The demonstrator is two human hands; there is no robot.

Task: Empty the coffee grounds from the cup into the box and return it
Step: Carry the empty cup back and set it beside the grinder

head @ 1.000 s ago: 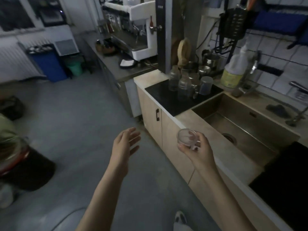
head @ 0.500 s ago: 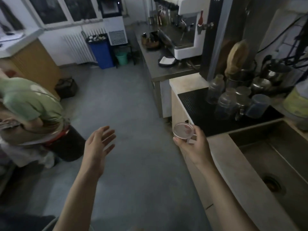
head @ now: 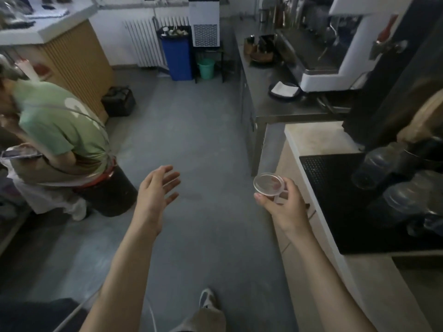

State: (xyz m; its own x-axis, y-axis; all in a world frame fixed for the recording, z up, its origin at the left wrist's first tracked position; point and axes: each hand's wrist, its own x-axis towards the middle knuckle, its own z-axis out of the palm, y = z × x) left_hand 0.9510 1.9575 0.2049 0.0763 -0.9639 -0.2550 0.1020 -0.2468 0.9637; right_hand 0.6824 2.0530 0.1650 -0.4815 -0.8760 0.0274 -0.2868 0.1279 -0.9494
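Note:
My right hand (head: 285, 207) grips a small clear glass cup (head: 269, 184) in front of the light wooden cabinet, its mouth tilted toward me. The inside looks see-through; I cannot tell whether grounds lie in it. My left hand (head: 155, 190) hovers over the grey floor, empty, with its fingers spread. A wooden box (head: 260, 47) with dark contents stands far back on the steel counter beside the white espresso machine (head: 335, 51).
A person in a green shirt (head: 57, 123) bends at the left by a black bin (head: 107, 190). Right: black drain mat (head: 335, 188) with glass jars (head: 374, 168). Far end: blue bin (head: 178, 56), green bucket (head: 206, 68), radiator. Grey floor between counters.
The view has swung left, away from the sink and toward the aisle and the espresso counter. The cup stays in my right hand; my left hand stays open.

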